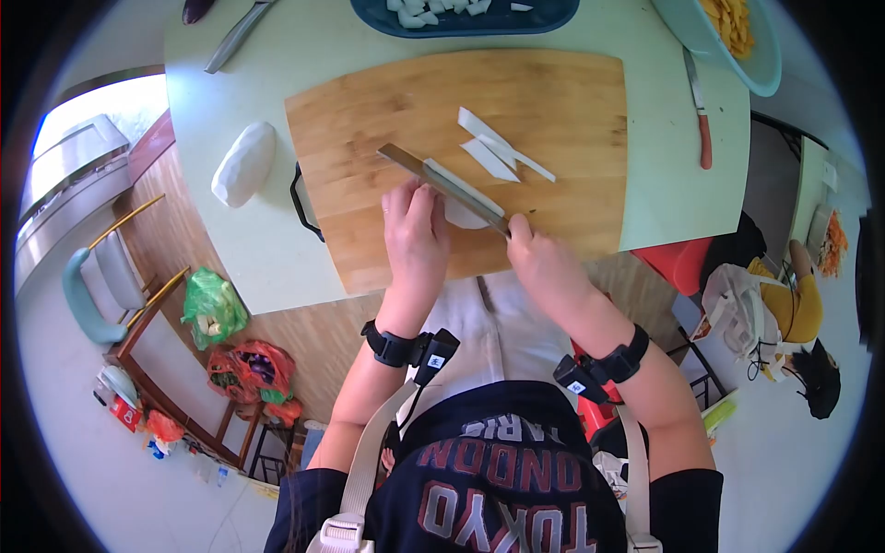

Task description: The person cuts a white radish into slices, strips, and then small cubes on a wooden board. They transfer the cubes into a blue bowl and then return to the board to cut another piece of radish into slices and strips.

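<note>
My right hand (pixel 551 263) is closed around the handle of a kitchen knife (pixel 452 188). The blade lies diagonally over a peeled white vegetable, perhaps radish (pixel 464 216), on the wooden cutting board (pixel 369 111). My left hand (pixel 415 230) has its fingers bent and pressed on the left end of that vegetable, close against the blade. A strip of the vegetable shows along the blade's far side. Several cut white slices (pixel 493 155) lie farther up the board, apart from both hands.
A whole peeled white vegetable (pixel 244 166) lies left of the board. Behind it is a blue tray (pixel 461 29) of white chunks. A small knife (pixel 701 115) and a bowl (pixel 765 69) of orange-yellow pieces are at right. A peeler-like metal tool (pixel 238 39) lies back left.
</note>
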{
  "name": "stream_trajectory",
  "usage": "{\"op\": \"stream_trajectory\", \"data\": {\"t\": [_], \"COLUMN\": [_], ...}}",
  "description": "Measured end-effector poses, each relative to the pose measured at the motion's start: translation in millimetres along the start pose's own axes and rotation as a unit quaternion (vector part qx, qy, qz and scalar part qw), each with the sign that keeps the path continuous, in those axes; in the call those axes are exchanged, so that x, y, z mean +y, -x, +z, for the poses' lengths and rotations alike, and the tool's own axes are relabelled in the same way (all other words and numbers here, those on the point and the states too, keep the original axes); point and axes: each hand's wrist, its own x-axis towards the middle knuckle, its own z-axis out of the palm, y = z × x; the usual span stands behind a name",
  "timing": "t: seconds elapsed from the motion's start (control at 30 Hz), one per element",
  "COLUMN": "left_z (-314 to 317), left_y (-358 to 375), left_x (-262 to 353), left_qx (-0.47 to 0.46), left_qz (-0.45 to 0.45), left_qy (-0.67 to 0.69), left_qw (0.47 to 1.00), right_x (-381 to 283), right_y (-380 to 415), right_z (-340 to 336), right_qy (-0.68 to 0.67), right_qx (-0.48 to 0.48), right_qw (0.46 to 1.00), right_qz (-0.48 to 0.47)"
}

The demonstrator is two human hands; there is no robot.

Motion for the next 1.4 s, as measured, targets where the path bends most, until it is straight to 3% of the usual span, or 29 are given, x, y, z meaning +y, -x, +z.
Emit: {"op": "stream_trajectory", "data": {"t": [0.1, 0.17, 0.2, 0.3, 0.37, 0.4, 0.47, 0.57, 0.67, 0.73, 0.8, 1.4], "left_z": [1.6, 0.0, -0.5, -2.2, -1.2, -2.4, -4.1, -6.1, -5.9, -4.3, -2.7, -6.1], "left_y": [-0.7, -1.4, -1.9, 1.8, 3.9, 5.7, 8.0, 6.0, 5.2, 8.4, 7.6, 0.4], "left_x": [0.4, 0.7, 0.6, 0.0, -0.5, 0.1, 0.5, 2.5, 1.6, 1.1, 1.0, 5.2], "left_qx": [0.011, 0.015, 0.009, 0.004, 0.008, 0.003, -0.001, -0.006, -0.009, -0.014, -0.002, -0.018], "left_qz": [0.004, 0.0, 0.002, 0.0, -0.002, -0.009, -0.017, 0.009, 0.006, -0.033, -0.014, -0.032], "left_qy": [0.009, 0.015, 0.005, 0.006, 0.022, 0.031, 0.04, 0.016, 0.005, 0.044, 0.038, 0.038], "left_qw": [1.0, 1.0, 1.0, 1.0, 1.0, 0.999, 0.999, 1.0, 1.0, 0.998, 0.999, 0.999], "right_x": [9.5, 21.1, 20.8, 21.0, 24.3, 23.5, 20.2, 21.9, 13.2, 6.3, 0.7, -6.8], "right_y": [-5.6, -7.3, -8.7, -5.0, 5.4, 9.8, 18.9, 27.3, 32.5, 37.7, 41.3, 35.0], "right_z": [-4.7, -8.1, -13.6, -27.1, -25.4, -29.1, -35.5, -32.8, -38.5, -33.8, -27.4, -22.7], "right_qy": [-0.035, -0.222, -0.223, -0.202, -0.156, -0.153, -0.169, -0.174, -0.132, -0.109, -0.061, 0.028], "right_qx": [-0.045, 0.017, 0.017, -0.038, 0.063, 0.064, -0.009, 0.001, 0.056, 0.048, 0.053, -0.017], "right_qw": [0.998, 0.975, 0.975, 0.977, 0.986, 0.986, 0.98, 0.976, 0.986, 0.991, 0.997, 0.999], "right_qz": [0.019, 0.023, 0.019, 0.059, 0.022, 0.022, 0.1, 0.13, 0.086, 0.067, 0.022, 0.024]}}
